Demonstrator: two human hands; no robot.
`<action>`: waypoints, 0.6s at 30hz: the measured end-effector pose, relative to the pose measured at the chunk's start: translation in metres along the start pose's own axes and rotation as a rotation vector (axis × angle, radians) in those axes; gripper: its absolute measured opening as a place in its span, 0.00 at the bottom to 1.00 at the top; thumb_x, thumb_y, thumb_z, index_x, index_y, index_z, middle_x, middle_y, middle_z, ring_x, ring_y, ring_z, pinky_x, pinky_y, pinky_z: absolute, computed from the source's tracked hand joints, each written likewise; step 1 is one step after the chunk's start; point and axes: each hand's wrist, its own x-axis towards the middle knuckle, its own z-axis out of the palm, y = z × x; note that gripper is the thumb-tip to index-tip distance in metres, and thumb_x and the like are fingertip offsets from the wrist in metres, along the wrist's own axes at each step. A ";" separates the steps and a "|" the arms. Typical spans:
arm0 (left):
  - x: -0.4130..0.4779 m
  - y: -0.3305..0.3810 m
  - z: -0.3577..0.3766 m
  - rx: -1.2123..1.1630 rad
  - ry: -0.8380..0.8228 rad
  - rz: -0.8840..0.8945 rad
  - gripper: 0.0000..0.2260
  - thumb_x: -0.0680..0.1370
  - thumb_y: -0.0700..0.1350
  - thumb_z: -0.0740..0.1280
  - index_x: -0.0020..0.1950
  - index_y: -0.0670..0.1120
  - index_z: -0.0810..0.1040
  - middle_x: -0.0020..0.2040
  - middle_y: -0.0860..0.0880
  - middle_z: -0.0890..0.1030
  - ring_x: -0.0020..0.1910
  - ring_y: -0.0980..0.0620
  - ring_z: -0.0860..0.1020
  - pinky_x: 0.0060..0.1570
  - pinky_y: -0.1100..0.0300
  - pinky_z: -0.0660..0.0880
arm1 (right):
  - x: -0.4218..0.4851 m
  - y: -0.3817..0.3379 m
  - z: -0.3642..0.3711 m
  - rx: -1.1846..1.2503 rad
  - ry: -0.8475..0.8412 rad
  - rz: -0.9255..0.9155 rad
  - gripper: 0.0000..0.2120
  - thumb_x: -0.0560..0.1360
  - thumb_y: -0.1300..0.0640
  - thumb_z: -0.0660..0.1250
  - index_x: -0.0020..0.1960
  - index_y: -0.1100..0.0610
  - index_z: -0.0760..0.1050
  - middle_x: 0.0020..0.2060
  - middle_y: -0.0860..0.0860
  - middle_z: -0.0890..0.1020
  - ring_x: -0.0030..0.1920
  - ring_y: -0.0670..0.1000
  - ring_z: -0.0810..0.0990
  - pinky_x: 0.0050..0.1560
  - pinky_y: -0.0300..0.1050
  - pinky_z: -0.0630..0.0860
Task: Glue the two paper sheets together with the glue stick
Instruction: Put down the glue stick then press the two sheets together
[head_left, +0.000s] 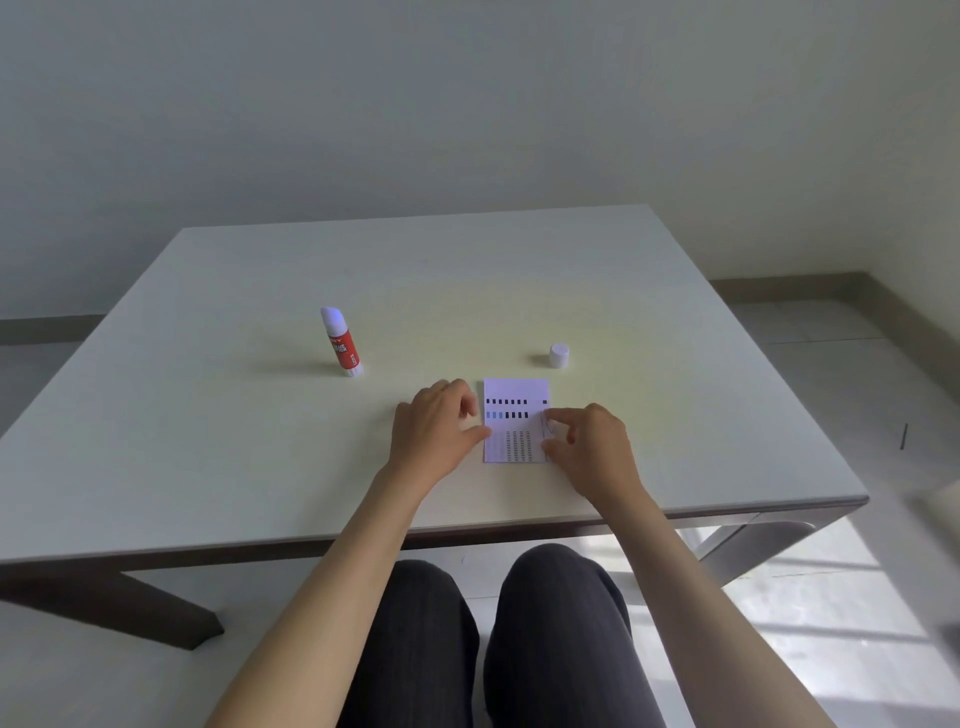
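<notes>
A small white paper sheet (515, 421) printed with rows of black and blue squares lies flat on the table near its front edge; only one sheet face shows, so I cannot tell whether a second lies beneath. My left hand (441, 431) rests at its left edge, thumb tip touching the paper. On the right edge, the fingertips of my right hand (587, 441) press down. The red and white glue stick (343, 343) stands upright and uncapped, far left of the paper. Its white cap (559, 355) stands behind the paper to the right.
The white table (260, 441) has its front edge just behind my knees, and its right edge drops off to a tiled floor. A plain wall stands behind the table.
</notes>
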 end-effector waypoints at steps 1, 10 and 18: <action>0.002 -0.004 0.000 0.043 -0.028 0.063 0.14 0.73 0.51 0.69 0.56 0.50 0.75 0.57 0.51 0.77 0.58 0.48 0.74 0.52 0.54 0.68 | 0.001 -0.001 0.000 -0.035 -0.020 -0.013 0.18 0.73 0.61 0.66 0.63 0.55 0.76 0.41 0.52 0.69 0.43 0.52 0.69 0.43 0.39 0.63; 0.010 -0.034 -0.025 0.276 -0.252 0.221 0.22 0.78 0.56 0.61 0.71 0.55 0.67 0.75 0.57 0.63 0.78 0.52 0.52 0.74 0.43 0.43 | 0.005 -0.024 0.009 -0.175 -0.110 -0.090 0.15 0.74 0.56 0.64 0.60 0.51 0.77 0.45 0.51 0.70 0.49 0.59 0.77 0.41 0.44 0.68; -0.005 -0.063 -0.031 0.141 -0.308 0.138 0.36 0.72 0.65 0.64 0.76 0.58 0.56 0.77 0.64 0.54 0.78 0.53 0.47 0.72 0.40 0.36 | 0.001 -0.036 0.022 -0.395 -0.062 -0.160 0.17 0.76 0.52 0.60 0.65 0.50 0.72 0.55 0.55 0.72 0.52 0.59 0.76 0.44 0.47 0.70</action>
